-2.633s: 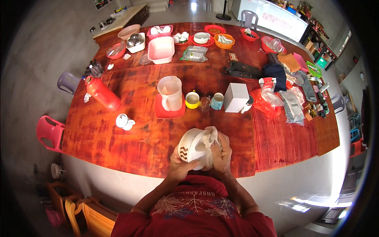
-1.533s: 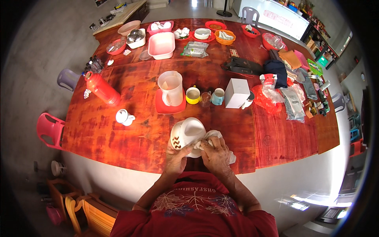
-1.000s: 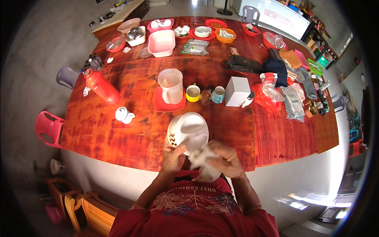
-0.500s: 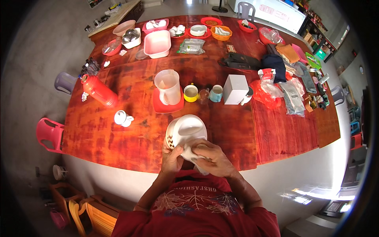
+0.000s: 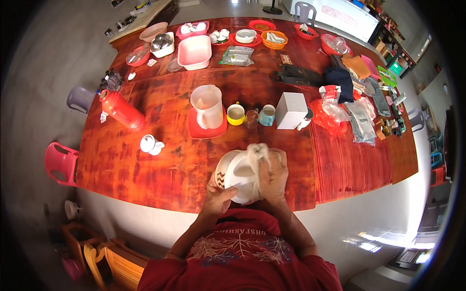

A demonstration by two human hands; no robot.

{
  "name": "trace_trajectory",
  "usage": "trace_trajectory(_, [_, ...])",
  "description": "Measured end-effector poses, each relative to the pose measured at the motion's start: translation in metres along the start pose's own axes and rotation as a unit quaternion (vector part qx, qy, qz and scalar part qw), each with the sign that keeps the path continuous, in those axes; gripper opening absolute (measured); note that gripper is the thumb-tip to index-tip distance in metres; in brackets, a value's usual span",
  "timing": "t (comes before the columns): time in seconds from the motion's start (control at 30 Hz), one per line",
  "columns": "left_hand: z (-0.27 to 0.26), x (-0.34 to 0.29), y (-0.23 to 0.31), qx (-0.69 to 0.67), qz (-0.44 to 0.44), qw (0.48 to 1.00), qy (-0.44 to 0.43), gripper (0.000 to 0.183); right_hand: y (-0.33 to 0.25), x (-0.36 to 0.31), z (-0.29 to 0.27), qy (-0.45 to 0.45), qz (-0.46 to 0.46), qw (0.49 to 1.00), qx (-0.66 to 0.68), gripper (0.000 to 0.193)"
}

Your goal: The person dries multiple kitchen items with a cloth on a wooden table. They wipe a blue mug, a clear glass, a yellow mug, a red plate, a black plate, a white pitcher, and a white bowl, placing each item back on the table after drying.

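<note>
At the table's near edge my left hand (image 5: 216,198) grips a white dish (image 5: 235,180) by its left side, with the thumb over the rim. Dark wavy marks show on the dish's outer left side. Whether it is one dish or two stacked cannot be told. My right hand (image 5: 274,180) is closed on a whitish cloth (image 5: 258,154), pressed to the right part of the dish; the hand is slightly blurred and its fingertips are partly hidden.
Beyond my hands stand a plastic pitcher (image 5: 206,104) on a red tray, a yellow cup (image 5: 236,115), a blue cup (image 5: 267,115) and a white box (image 5: 291,110). At left are a white lidded mug (image 5: 149,144) and a red thermos (image 5: 122,110). Plastic bags (image 5: 330,116) lie at right.
My right hand has moved right and away from me with the cloth, across the dish. The dish has shifted a little right and turned in my left hand.
</note>
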State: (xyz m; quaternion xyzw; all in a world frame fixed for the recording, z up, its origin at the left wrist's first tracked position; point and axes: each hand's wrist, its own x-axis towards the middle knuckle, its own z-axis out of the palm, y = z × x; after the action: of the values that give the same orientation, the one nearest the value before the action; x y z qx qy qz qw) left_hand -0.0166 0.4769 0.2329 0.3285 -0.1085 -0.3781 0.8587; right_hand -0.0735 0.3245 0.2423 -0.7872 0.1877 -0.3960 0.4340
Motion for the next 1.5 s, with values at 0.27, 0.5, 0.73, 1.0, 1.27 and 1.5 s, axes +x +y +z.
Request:
trace_trajectory(0.27, [0.000,0.009,-0.003,0.285,0.075,0.955,-0.029,0.051,-0.049,-0.006,-0.019,-0.132,-0.213,0.963,-0.095,0.026])
trace_trajectory(0.5, [-0.003,0.003,-0.010,0.311,0.015,0.950,-0.032,0.037,-0.048,0.016,-0.001,-0.132,-0.240,0.943,-0.190,0.028])
trace_trajectory(0.73, [-0.010,-0.002,0.000,0.387,-0.052,0.914,-0.108,0.053,-0.014,0.044,-0.022,-0.359,-0.155,0.919,0.056,0.015])
trace_trajectory(1.0, [0.011,0.010,0.036,0.443,0.078,0.878,-0.166,0.079,0.011,0.038,-0.053,-0.399,0.099,0.905,0.112,0.010])
trace_trajectory(1.27, [-0.003,-0.002,0.006,0.462,0.114,0.879,-0.039,0.041,0.012,0.021,-0.036,-0.153,0.193,0.941,0.231,0.013])
trace_trajectory(1.5, [-0.018,0.005,-0.018,0.567,0.187,0.800,-0.059,0.033,-0.054,-0.003,-0.012,-0.141,-0.236,0.945,-0.177,0.020])
